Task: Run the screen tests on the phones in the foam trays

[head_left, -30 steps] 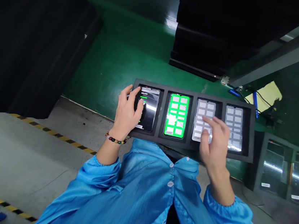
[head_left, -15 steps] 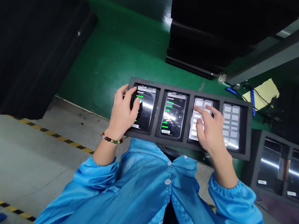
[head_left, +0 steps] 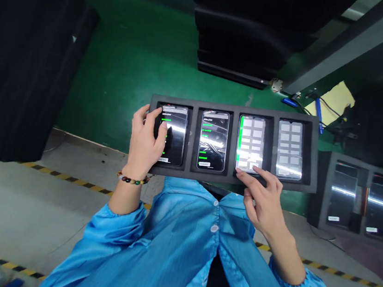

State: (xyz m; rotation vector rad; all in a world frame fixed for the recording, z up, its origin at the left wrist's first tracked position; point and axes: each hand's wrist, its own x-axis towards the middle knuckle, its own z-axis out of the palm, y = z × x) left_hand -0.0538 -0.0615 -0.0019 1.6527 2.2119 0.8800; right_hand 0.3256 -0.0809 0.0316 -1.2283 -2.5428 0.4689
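Pointing the right hand (head_left: 264, 201) at the third phone (head_left: 252, 139) from the left in a dark tray (head_left: 192, 139).
Head view: its fingers are spread, index tip at that phone's lower left corner; the left hand (head_left: 145, 140) lies over the tray's left end, fingers and thumb apart, thumb over the first phone (head_left: 176, 137).
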